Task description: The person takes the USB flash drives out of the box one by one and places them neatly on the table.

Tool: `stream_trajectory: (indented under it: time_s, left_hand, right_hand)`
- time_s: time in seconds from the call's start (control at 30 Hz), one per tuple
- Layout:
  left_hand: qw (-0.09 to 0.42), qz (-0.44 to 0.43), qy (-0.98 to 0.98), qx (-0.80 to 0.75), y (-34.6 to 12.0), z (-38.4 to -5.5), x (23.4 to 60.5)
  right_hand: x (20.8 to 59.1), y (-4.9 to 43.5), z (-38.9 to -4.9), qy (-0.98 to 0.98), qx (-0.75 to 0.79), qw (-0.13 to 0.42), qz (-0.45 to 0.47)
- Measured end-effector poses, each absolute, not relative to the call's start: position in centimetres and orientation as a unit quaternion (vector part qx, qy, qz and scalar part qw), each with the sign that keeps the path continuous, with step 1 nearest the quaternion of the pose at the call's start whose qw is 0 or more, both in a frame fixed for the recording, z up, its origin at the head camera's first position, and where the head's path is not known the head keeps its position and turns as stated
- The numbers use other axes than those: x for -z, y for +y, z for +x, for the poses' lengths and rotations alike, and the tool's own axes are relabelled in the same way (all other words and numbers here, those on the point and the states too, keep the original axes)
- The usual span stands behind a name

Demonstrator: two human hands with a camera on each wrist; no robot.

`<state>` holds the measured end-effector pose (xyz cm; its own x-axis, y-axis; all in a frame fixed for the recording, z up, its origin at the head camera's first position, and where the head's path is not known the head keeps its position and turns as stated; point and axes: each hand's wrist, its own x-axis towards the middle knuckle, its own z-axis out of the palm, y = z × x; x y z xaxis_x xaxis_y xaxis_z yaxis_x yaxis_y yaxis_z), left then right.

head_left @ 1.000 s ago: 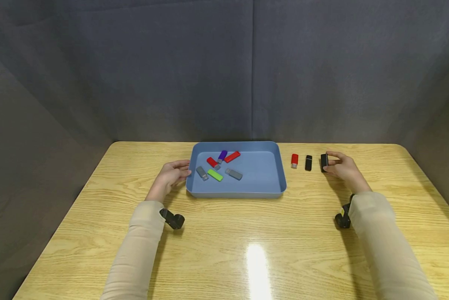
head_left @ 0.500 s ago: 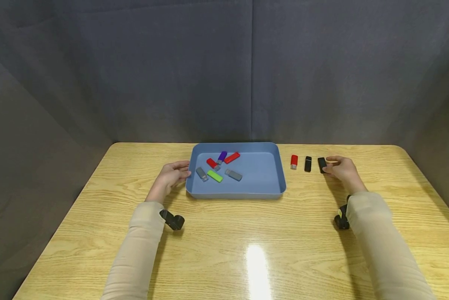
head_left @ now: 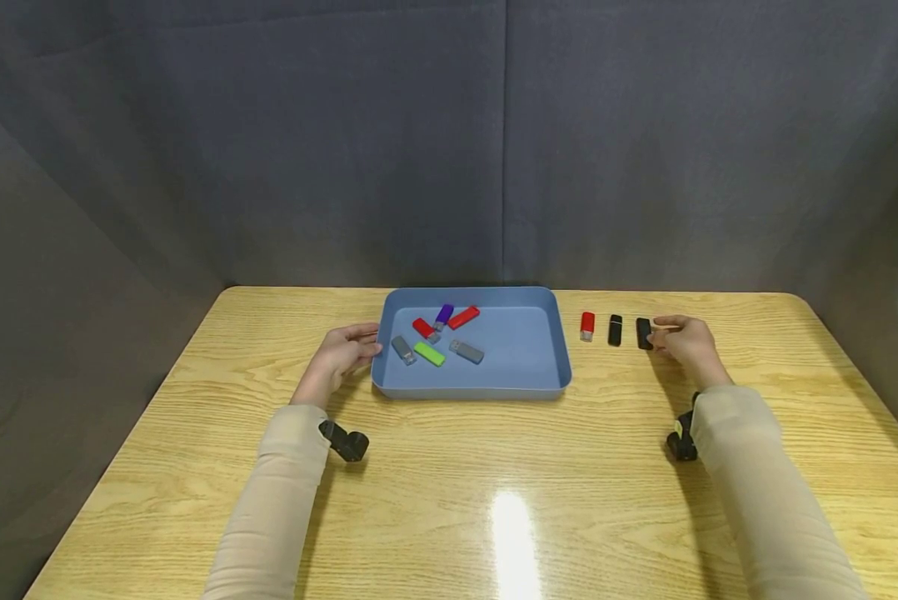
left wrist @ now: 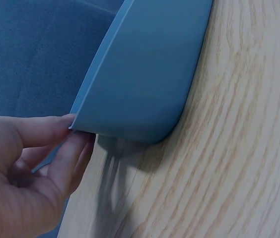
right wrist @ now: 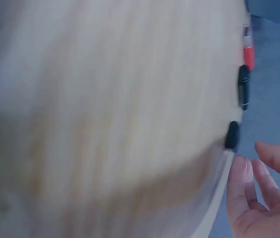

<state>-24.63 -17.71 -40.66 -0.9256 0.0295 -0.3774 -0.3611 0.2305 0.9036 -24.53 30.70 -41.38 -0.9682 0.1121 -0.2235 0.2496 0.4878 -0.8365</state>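
Note:
My left hand (head_left: 340,354) pinches the left rim of a blue tray (head_left: 524,392) between thumb and fingers, plainest in the left wrist view, where the tray wall (left wrist: 140,74) rises from the table. At the right, my right hand (head_left: 687,343) is beside a black USB stick (head_left: 644,333) lying flat on the table. The right wrist view has the fingers relaxed and spread, near that stick (right wrist: 233,136) with nothing gripped. To its left lie a black USB stick with a pale band (head_left: 615,331) and a red one (head_left: 587,326), forming a row.
Inside the tray lie a green USB stick (head_left: 429,353), a purple one (head_left: 444,317), two red ones including the upper red stick (head_left: 464,317), and two grey ones including the right grey stick (head_left: 467,352). A dark curtain (head_left: 344,167) hangs behind the wooden table (head_left: 449,500).
The black USB stick in my right hand went from standing on edge to lying flat and straightened in the row; the fingers loosened from it. My left hand stayed on the tray rim.

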Motion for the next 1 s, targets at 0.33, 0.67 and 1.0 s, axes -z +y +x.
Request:
stream_trajectory:
  time_s: [0.33,0.67,1.0]
  left_hand:
    - [0.145,-0.097,0.78,-0.601,-17.5,-24.6,40.4]
    - [0.119,-0.11,0.79,-0.591,-17.3,-24.7,40.6]
    - [0.136,-0.108,0.792,-0.586,-17.5,-24.6,40.5]
  right_hand:
    - [38.3,27.1,-24.6,0.809,0.582,0.068,0.049]
    - [36.9,18.7,-25.2,0.814,0.567,0.126,0.011]
    - [38.8,13.6,-24.8,0.805,0.573,0.155,-0.004]
